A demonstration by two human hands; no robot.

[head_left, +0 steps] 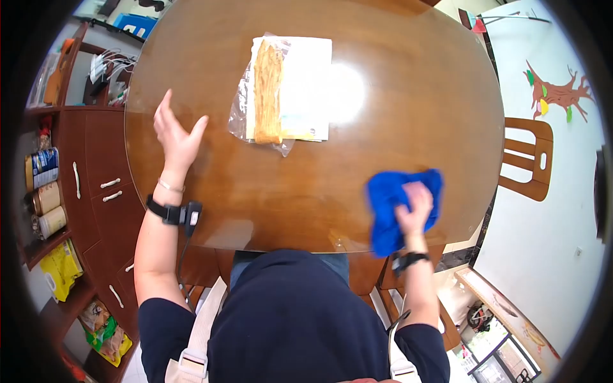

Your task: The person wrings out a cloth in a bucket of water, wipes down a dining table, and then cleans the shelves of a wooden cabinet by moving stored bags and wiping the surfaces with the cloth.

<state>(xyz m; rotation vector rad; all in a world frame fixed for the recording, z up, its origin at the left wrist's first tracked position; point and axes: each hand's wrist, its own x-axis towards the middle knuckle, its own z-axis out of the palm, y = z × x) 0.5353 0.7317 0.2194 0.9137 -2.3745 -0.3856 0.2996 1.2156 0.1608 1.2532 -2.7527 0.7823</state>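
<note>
A blue cloth lies bunched on the right part of the glossy brown table, near its front edge. On top of it rests my right hand, slightly blurred, with its fingers curled into the cloth. My left hand is over the table's left side, fingers apart and thumb spread, holding nothing. Between the hands, farther back, a long yellowish-brown food piece in a clear plastic bag lies across the left part of a white sheet.
Left of the table stands a dark red cabinet with jars and packets on its shelves. A wooden chair is at the right edge. A blue basket shows at the back left.
</note>
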